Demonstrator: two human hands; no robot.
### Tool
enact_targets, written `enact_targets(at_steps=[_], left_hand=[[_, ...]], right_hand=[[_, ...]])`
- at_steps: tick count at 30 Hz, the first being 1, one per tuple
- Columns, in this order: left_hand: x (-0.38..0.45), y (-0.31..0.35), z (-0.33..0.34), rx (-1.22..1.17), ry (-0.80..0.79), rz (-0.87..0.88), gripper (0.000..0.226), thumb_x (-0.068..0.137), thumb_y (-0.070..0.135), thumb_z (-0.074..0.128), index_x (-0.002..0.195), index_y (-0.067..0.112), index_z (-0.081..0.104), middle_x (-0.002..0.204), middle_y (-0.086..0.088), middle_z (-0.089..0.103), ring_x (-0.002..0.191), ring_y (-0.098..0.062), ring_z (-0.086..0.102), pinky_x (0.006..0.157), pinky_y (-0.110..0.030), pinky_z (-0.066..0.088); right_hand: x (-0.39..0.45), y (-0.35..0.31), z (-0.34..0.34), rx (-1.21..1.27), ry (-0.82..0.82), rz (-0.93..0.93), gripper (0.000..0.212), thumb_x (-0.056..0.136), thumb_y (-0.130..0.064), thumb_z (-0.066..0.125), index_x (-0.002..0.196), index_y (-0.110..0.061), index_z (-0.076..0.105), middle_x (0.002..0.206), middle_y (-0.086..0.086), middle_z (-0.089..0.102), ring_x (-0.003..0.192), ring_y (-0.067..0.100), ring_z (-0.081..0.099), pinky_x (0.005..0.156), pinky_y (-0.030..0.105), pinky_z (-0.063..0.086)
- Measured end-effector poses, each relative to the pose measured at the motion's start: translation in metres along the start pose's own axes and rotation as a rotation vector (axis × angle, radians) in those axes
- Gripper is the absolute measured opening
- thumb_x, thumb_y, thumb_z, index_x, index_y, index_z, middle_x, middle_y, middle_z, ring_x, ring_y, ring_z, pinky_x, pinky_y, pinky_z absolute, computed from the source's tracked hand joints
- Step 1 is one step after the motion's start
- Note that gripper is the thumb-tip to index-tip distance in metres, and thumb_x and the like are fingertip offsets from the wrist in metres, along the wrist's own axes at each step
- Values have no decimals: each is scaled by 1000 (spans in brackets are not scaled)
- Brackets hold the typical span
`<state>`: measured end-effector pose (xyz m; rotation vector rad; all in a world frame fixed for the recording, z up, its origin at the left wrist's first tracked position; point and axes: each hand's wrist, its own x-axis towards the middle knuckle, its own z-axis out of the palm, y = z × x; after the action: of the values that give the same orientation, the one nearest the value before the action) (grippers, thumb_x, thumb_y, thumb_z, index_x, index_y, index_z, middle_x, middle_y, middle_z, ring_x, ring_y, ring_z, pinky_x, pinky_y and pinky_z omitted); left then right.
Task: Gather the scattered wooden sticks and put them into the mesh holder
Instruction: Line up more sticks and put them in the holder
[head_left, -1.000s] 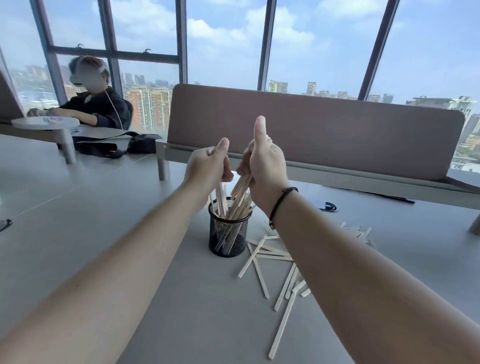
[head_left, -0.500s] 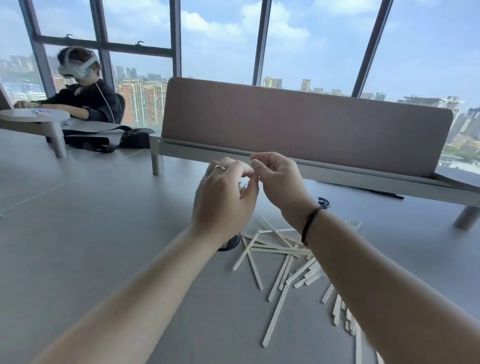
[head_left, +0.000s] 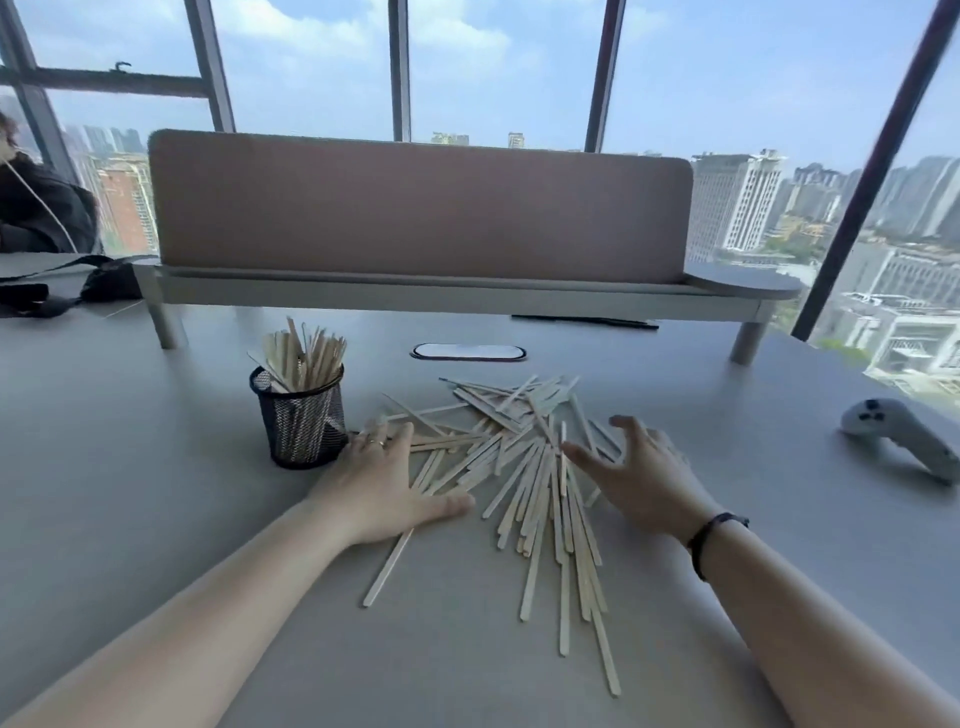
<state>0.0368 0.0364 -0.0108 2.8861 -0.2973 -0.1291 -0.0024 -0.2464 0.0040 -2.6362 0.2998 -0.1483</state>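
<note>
- Pale wooden sticks, thin and flat, lie scattered in a loose fan on the grey tabletop, spread between the person's two hands and reaching past both toward the camera.
- Black wire-mesh holder, a round cup, stands upright just beyond and to the outer side of the left hand; a bundle of the same sticks rises from it, leaning in several directions.
- Left hand lies flat, palm down, fingers straight and pointing toward the holder's base, thumb stretched out to the side; it rests on the near edge of the pile, with one long stick running out from beneath the wrist. A ring shows on one finger.
- Right hand is spread wide, fingers apart and only slightly bent, over the far side of the pile; it grips nothing, and whether the fingertips touch the sticks cannot be told. A dark band circles the wrist.
- White handheld controller lies on the table well to the outside of the right hand.
- Beyond both hands, an oval cable port is set into the tabletop, and behind it stands a raised shelf with a dusty-pink padded screen.
- Far past the left hand, a person in dark clothing sits at the table's edge, before tall windows showing city buildings and sky.
</note>
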Motion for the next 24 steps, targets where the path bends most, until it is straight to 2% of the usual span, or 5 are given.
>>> enact_targets(at_steps=[3, 6, 12, 19, 24], left_hand=[[3, 16, 8, -34, 65, 47, 108, 78, 86, 45, 160, 20, 19, 166, -4, 26, 150, -24, 29, 118, -41, 32], [7, 34, 13, -124, 104, 101, 72, 90, 64, 54, 151, 28, 38, 140, 2, 56, 124, -21, 55, 100, -38, 48], [6, 72, 14, -103, 176, 157, 49, 96, 38, 61, 140, 18, 55, 148, -3, 53, 133, -22, 51, 104, -30, 41], [-1, 88, 12, 282, 133, -56, 78, 97, 65, 37, 137, -1, 46, 139, -18, 56, 135, -36, 43, 101, -42, 42], [3, 90, 4, 344, 181, -19, 33, 101, 29, 48, 122, 8, 63, 126, -14, 65, 119, -33, 57, 88, -39, 49]], right_hand=[[3, 4, 5, 50, -58, 8, 99, 77, -83, 48, 150, -19, 31, 151, 11, 42, 140, 30, 35, 114, 44, 30], [5, -3, 10, 141, -57, -10, 98, 79, -78, 52, 152, -18, 27, 154, 9, 39, 143, 28, 32, 115, 43, 28], [-4, -15, 18, 138, -86, -93, 99, 82, -71, 59, 154, -15, 21, 159, 6, 31, 146, 26, 28, 118, 42, 24], [-9, -16, 18, 101, -85, -122, 99, 83, -66, 61, 155, -16, 17, 159, 8, 30, 146, 25, 25, 119, 39, 22], [-9, -17, 19, 83, -87, -126, 98, 84, -66, 60, 155, -17, 16, 159, 8, 29, 147, 25, 24, 120, 39, 20]])
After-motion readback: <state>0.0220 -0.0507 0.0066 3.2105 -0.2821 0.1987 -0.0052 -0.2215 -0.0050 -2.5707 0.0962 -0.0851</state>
